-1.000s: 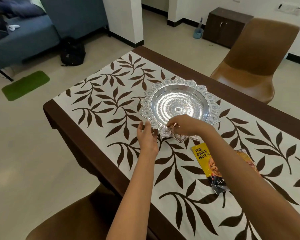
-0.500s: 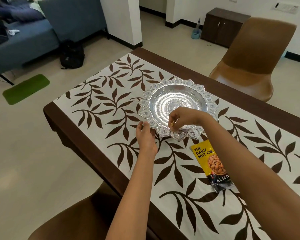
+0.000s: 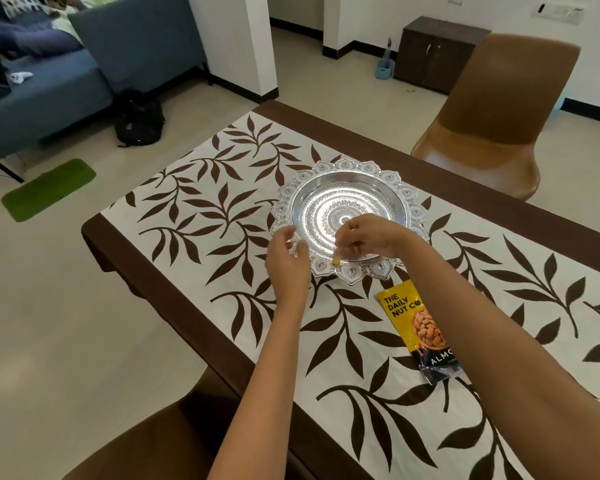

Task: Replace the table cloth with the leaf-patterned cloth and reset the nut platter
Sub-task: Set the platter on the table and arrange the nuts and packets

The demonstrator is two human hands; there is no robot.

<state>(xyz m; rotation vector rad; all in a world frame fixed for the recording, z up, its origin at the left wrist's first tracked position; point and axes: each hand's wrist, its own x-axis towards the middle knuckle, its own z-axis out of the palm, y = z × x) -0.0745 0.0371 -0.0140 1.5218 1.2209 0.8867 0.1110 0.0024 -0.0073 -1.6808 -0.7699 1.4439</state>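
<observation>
The right hand [image 3: 374, 239] hangs over the near rim of the silver platter [image 3: 343, 167], fingers curled, its fingertips pinching a small orange-yellow piece [image 3: 336, 261] — what it is cannot be told. The left hand [image 3: 286, 263] is at the platter's near-left rim, fingers loosely spread and bent, holding nothing; whether it touches the rim is unclear. The platter sits on the leaf-patterned cloth [image 3: 205, 209], toward the far edge of the table [image 3: 174, 299]. An almond packet [image 3: 418, 327] lies just near-right of it, partly under the right forearm. A brown chair [image 3: 499, 109] stands beyond the far edge. Half a second earlier the left fingers lay straight and together — now they are apart.
</observation>
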